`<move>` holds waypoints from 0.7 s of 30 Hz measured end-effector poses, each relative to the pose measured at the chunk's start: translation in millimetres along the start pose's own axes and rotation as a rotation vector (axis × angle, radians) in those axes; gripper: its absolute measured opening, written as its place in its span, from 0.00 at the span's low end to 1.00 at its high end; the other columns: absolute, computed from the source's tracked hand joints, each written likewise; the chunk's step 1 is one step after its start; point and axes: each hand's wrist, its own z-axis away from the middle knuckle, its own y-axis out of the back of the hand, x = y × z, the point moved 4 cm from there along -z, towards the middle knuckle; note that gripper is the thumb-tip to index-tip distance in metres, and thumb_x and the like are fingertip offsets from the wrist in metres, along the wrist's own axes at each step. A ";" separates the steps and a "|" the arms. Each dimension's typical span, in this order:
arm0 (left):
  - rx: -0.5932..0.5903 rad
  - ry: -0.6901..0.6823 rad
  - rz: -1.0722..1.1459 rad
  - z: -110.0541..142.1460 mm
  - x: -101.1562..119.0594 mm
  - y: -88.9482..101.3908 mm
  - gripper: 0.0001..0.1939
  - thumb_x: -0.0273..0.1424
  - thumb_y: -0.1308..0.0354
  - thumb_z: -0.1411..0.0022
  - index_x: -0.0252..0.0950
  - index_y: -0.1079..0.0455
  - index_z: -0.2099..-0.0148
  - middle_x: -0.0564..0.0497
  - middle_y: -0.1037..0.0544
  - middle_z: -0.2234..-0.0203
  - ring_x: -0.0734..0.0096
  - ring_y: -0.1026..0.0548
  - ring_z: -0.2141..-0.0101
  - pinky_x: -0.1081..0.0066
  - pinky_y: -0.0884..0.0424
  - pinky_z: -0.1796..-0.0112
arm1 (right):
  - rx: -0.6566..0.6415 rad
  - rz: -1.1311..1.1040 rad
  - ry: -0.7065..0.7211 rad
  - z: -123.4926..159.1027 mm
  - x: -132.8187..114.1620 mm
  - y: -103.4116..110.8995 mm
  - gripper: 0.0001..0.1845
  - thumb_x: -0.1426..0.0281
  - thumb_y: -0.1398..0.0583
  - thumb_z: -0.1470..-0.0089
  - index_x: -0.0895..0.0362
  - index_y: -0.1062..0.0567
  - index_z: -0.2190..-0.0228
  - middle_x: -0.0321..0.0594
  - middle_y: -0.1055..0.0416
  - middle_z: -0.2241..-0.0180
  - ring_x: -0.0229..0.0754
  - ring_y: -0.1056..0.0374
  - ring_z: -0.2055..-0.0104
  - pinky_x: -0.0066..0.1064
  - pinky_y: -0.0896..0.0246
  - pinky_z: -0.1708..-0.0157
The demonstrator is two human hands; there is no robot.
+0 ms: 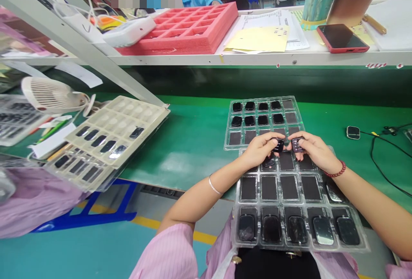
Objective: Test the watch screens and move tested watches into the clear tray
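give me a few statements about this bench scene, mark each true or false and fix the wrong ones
1. The left hand and the right hand each hold a small dark device. True.
2. The white fan stands to the right of both hands. False: the white fan stands to their left.
3. The farther clear tray has four dark pieces in each of its two back rows. True.
4. The nearer clear tray has two pieces in the row closest to the body. False: that row has five.
5. The red-edged phone lies on the raised shelf. True.
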 end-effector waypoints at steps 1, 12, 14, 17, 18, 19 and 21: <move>0.006 0.012 -0.005 0.1 0.2 0.5 0.20 0.40 0.50 0.33 0.33 0.30 0.48 0.46 0.21 0.67 0.75 0.25 0.75 0.76 0.37 0.77 | 0.006 -0.023 -0.006 -0.2 0.7 0.8 0.13 0.63 0.45 0.38 0.57 0.27 0.58 0.42 0.24 0.68 0.35 0.33 0.79 0.32 0.33 0.77; 0.005 0.022 -0.006 0.0 0.0 -0.1 0.19 0.39 0.50 0.33 0.32 0.29 0.49 0.46 0.21 0.67 0.74 0.24 0.75 0.76 0.37 0.77 | 0.009 -0.013 0.003 -1.0 1.7 1.9 0.13 0.63 0.45 0.38 0.56 0.26 0.57 0.43 0.23 0.67 0.37 0.31 0.77 0.32 0.32 0.76; 0.014 0.014 -0.008 0.6 1.9 0.6 0.19 0.38 0.50 0.34 0.33 0.31 0.47 0.45 0.20 0.66 0.73 0.24 0.73 0.76 0.36 0.76 | 0.007 -0.032 0.008 -1.1 1.7 2.7 0.15 0.62 0.47 0.37 0.57 0.26 0.57 0.44 0.23 0.66 0.38 0.30 0.76 0.32 0.31 0.75; 0.030 -0.014 -0.012 1.1 4.7 0.4 0.25 0.26 0.43 0.42 0.36 0.37 0.41 0.45 0.21 0.58 0.71 0.22 0.66 0.73 0.29 0.68 | 0.022 0.000 0.045 -2.0 1.7 2.8 0.16 0.70 0.40 0.43 0.54 0.30 0.52 0.42 0.24 0.61 0.38 0.29 0.72 0.31 0.31 0.73; 0.031 -0.020 -0.009 1.0 5.0 0.0 0.28 0.23 0.43 0.44 0.36 0.38 0.41 0.44 0.22 0.56 0.71 0.22 0.65 0.72 0.28 0.65 | 0.023 0.010 0.060 -2.3 1.6 2.3 0.20 0.73 0.39 0.46 0.53 0.31 0.51 0.42 0.24 0.60 0.37 0.29 0.72 0.31 0.31 0.73; 0.028 -0.025 0.000 1.0 4.9 -0.5 0.28 0.21 0.44 0.45 0.36 0.37 0.41 0.44 0.23 0.54 0.71 0.22 0.65 0.70 0.27 0.63 | 0.020 0.017 0.074 -2.5 1.5 1.7 0.22 0.75 0.39 0.48 0.53 0.32 0.50 0.41 0.25 0.59 0.37 0.29 0.71 0.30 0.31 0.73; 0.013 -0.029 0.021 0.8 4.4 -1.7 0.26 0.19 0.46 0.46 0.35 0.36 0.43 0.44 0.24 0.53 0.72 0.22 0.65 0.68 0.27 0.60 | 0.007 0.025 0.091 -2.6 1.0 0.3 0.23 0.77 0.40 0.49 0.53 0.32 0.50 0.41 0.25 0.60 0.36 0.30 0.72 0.30 0.31 0.72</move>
